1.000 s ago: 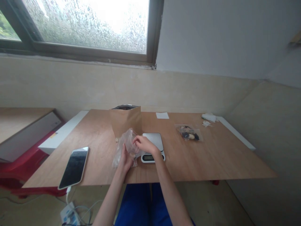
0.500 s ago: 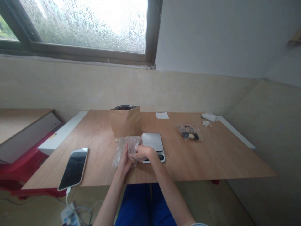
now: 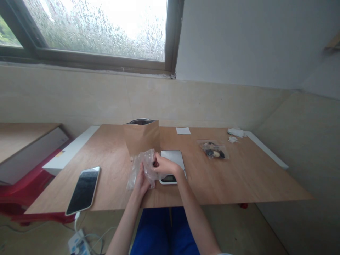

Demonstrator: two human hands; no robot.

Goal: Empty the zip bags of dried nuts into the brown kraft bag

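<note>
A clear plastic bag (image 3: 138, 165) is crumpled in my left hand (image 3: 142, 181), whose fingers wrap it from below, just in front of the brown paper pouch (image 3: 142, 138). At the bag's right side is my right hand (image 3: 165, 165), its fingers pinched together. A small dark spot shows at those fingertips, too small to name. Under my right hand lies a kitchen scale (image 3: 172, 156) with a silver plate; my hand and wrist cover part of it. The pouch stands upright with its top open.
Two small clear bags (image 3: 214, 151) of dark and pale pieces lie to the right. A white paper (image 3: 183, 130) is at the back, and crumpled white wrappers (image 3: 236, 132) sit at the back right. A phone (image 3: 83, 190) with a charging cable lies at the left front edge.
My right hand has risen slightly out of the bag, its fingers now showing at the bag's right side. The bag's upper part has shifted upward; my left hand stays nearly still.
</note>
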